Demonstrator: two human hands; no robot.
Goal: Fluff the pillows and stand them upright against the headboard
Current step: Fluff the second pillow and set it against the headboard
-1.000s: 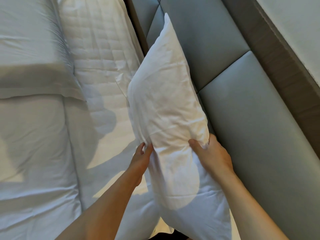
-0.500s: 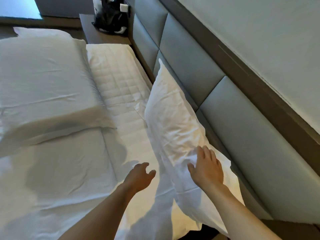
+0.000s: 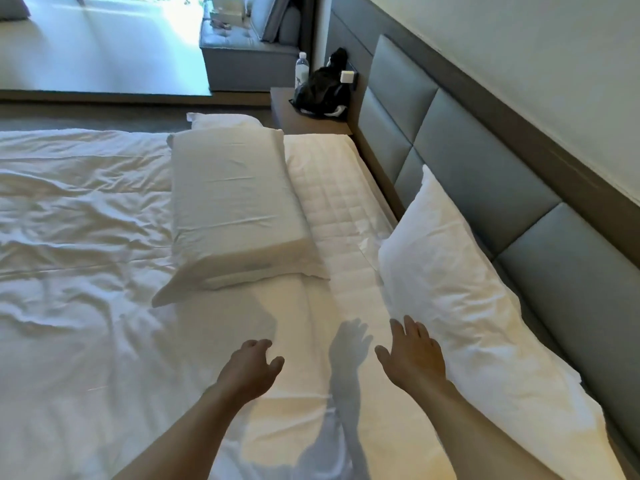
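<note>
A white pillow (image 3: 460,292) leans upright against the grey padded headboard (image 3: 485,181) on the right. A second white pillow (image 3: 235,206) lies flat on the bed further away, with another pillow's corner (image 3: 221,120) showing behind it. My right hand (image 3: 414,355) hovers just left of the leaning pillow, fingers spread, holding nothing. My left hand (image 3: 252,367) floats over the sheet with loosely curled fingers, also empty.
A rumpled white duvet (image 3: 76,237) covers the bed's left side. The quilted mattress strip (image 3: 343,209) runs along the headboard. A nightstand (image 3: 304,116) holds a black bag (image 3: 322,90) and a water bottle (image 3: 301,69). A grey bench (image 3: 249,53) stands beyond.
Both hands have let go of the pillow, which now leans against the headboard. My hands drew back toward me and the view lifted to take in the far pillow.
</note>
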